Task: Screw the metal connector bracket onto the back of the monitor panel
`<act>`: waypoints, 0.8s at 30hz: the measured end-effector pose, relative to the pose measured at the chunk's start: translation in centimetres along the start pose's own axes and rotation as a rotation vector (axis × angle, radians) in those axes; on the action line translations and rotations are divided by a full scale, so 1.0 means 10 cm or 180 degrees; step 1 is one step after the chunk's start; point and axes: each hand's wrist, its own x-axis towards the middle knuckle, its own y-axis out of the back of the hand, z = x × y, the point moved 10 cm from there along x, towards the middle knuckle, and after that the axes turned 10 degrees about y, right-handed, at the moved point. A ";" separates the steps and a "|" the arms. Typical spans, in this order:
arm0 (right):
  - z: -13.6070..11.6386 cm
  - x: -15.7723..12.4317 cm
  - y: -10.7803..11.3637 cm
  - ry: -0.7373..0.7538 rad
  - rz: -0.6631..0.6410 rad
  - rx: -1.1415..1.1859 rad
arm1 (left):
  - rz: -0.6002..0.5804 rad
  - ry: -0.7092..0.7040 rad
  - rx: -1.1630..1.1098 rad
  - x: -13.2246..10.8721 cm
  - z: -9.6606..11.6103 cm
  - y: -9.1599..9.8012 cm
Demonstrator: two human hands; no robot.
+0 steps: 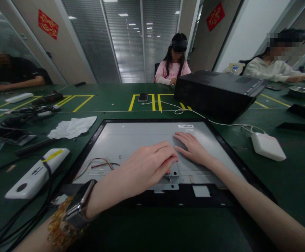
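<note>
My left hand (152, 162) is closed above the near edge of a flat display panel (142, 129) with a grey metal back and a black frame. A bit of orange (168, 172) shows under its fingers, over a small metal bracket (173, 183); the hand hides the rest, so I cannot tell what it grips. My right hand (191, 148) lies open on the panel's metal back, fingers spread and holding nothing. Thin coloured wires (100, 161) run across the panel's left side, partly behind my left arm.
A white device with a yellow strip (38, 173), black cables (23, 217) and crumpled paper (72, 127) lie to the left. Behind the panel are a large black box (210, 94) and a phone (143, 97). At right sits a white adapter (268, 146). Several people sit around the table.
</note>
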 end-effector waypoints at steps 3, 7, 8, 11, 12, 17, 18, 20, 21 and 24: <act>0.00 0.00 0.01 0.0000 0.0006 0.0002 | -0.0211 0.0022 -0.0091 -0.02 0.02 0.00; -0.01 0.00 0.01 -0.0009 -0.0001 0.0007 | -0.0495 0.0193 -0.0238 -0.05 0.05 0.01; 0.00 0.00 0.01 -0.0013 -0.0004 0.0005 | -0.0536 0.0178 -0.0261 -0.05 0.07 0.01; 0.00 0.00 0.01 -0.0018 -0.0007 -0.0001 | -0.0564 0.0126 -0.0213 -0.06 0.10 0.00; 0.00 0.00 0.01 -0.0017 -0.0006 -0.0001 | -0.0568 0.0135 -0.0181 -0.06 0.10 -0.01; -0.01 0.01 0.02 -0.0019 -0.0007 0.0004 | -0.0428 0.0202 -0.0156 -0.05 0.00 -0.01; -0.02 0.01 0.02 -0.0020 -0.0009 0.0002 | -0.0389 0.0200 -0.0173 -0.05 -0.01 0.01; -0.02 0.01 0.03 -0.0020 -0.0013 -0.0001 | -0.0397 0.0177 -0.0216 -0.05 -0.03 0.03; -0.02 0.01 0.03 -0.0021 -0.0016 -0.0001 | -0.0433 0.0160 -0.0233 -0.06 -0.03 0.04; -0.02 0.00 0.03 -0.0029 -0.0021 0.0008 | -0.0373 0.0177 -0.0262 -0.07 -0.05 0.18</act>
